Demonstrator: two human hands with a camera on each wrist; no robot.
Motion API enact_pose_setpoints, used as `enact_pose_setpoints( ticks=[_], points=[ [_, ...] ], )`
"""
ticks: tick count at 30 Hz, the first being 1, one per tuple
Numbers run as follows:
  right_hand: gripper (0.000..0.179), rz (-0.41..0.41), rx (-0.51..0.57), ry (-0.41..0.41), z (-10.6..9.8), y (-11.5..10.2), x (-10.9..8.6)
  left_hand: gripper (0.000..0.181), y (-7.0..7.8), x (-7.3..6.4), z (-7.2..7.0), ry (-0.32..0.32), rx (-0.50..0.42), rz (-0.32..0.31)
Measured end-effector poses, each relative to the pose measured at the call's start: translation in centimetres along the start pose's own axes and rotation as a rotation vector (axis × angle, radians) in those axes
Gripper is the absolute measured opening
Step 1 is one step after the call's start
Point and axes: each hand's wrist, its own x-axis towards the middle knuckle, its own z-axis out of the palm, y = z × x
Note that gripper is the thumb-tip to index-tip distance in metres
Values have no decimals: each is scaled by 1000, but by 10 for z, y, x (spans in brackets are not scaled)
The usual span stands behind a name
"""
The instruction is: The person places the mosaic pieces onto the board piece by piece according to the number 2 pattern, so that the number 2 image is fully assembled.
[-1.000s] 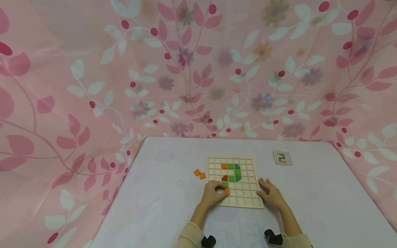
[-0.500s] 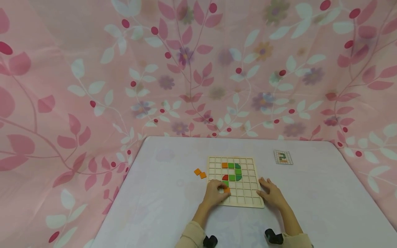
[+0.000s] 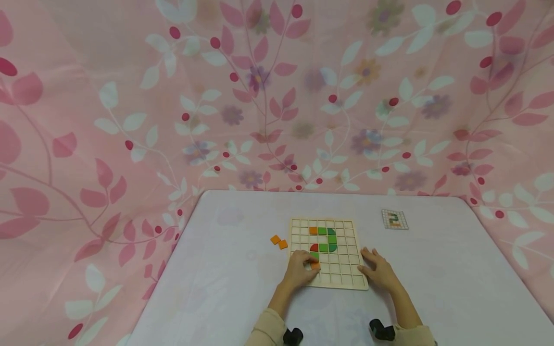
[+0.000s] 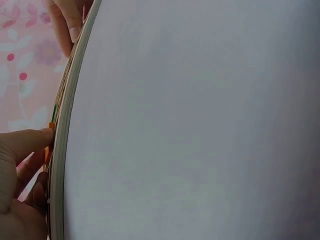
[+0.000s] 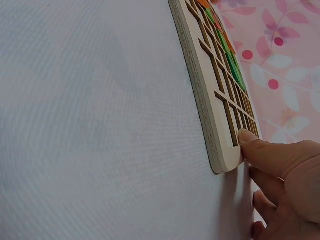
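A wooden grid board (image 3: 339,274) lies on the table, with green, red and orange tiles in its cells forming a curved figure. With thumb and finger, my left hand (image 3: 297,270) pinches an orange square tile (image 3: 315,266) at the board's lower left, just below a green tile (image 3: 314,256). That tile shows as a thin orange edge (image 4: 51,126) in the left wrist view; its seating is hard to see. At the board's right edge rests my right hand (image 3: 379,270), its thumb (image 5: 252,142) touching the rim near a corner and its other fingers alongside.
Two loose orange tiles (image 3: 279,241) lie left of the board. A small pattern card (image 3: 395,219) with a similar figure sits at the back right of the white table (image 3: 233,269). Pink floral cloth (image 3: 277,120) hangs behind.
Both hands stay almost in place. The orange tile under my left fingers has shifted very slightly to the left; the view itself has moved a little.
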Motion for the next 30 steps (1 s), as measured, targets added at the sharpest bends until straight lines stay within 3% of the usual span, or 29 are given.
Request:
enact_pose_setpoints(
  ticks=[7,16,20,26,30],
  points=[
    [59,-24,-10,22,1,0,0,18,0,3,-11,-97,-50,-35],
    [60,7,-10,4,1,1,1,20,6,7,-16,-183,-77,-117],
    [59,-12,-16,14,0,1,1,20,8,7,-13,-163,-62,-120],
    [58,-35,-9,34,0,1,0,20,6,6,-3,-56,-1,-51],
    [58,-24,-17,26,1,1,1,14,6,5,0,-16,32,-66]
  ],
)
